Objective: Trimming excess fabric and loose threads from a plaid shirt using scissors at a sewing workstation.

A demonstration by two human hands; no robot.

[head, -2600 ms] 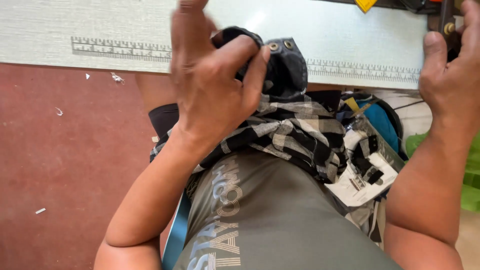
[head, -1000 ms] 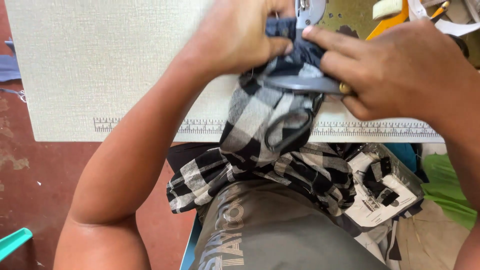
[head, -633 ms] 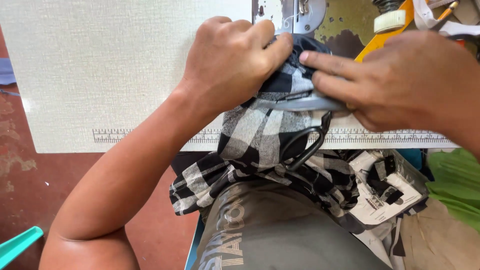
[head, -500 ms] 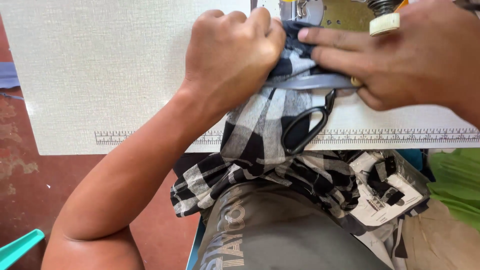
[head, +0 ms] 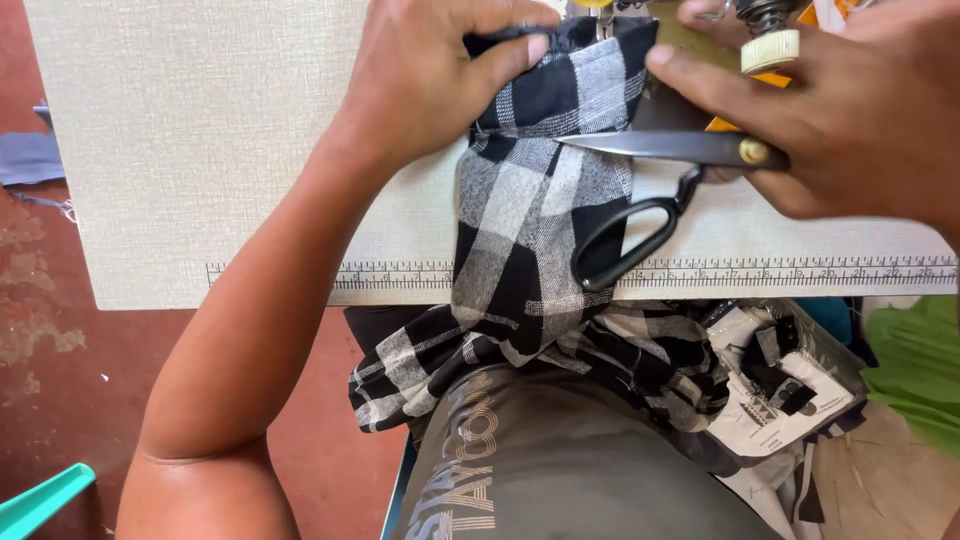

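Note:
A black-and-white checked cloth [head: 535,215] hangs from the beige table top [head: 220,140] down into my lap. My left hand [head: 430,75] pinches the cloth's upper edge against the table near the sewing machine's needle. Black-handled scissors [head: 650,190] lie across the cloth, blades pointing left. My right hand [head: 850,120] rests over the scissors near their pivot and holds them; one handle loop hangs free below.
A printed ruler strip [head: 760,275] runs along the table's front edge. Part of the sewing machine [head: 765,35] shows at the top. Cloth scraps in a bag [head: 770,395] sit at the lower right, green fabric [head: 915,365] beside them. Red floor [head: 40,370] lies to the left.
The view has moved in closer. The checked cloth now lies flatter on the table, and the scissors have shifted from under my right hand to lying across the cloth.

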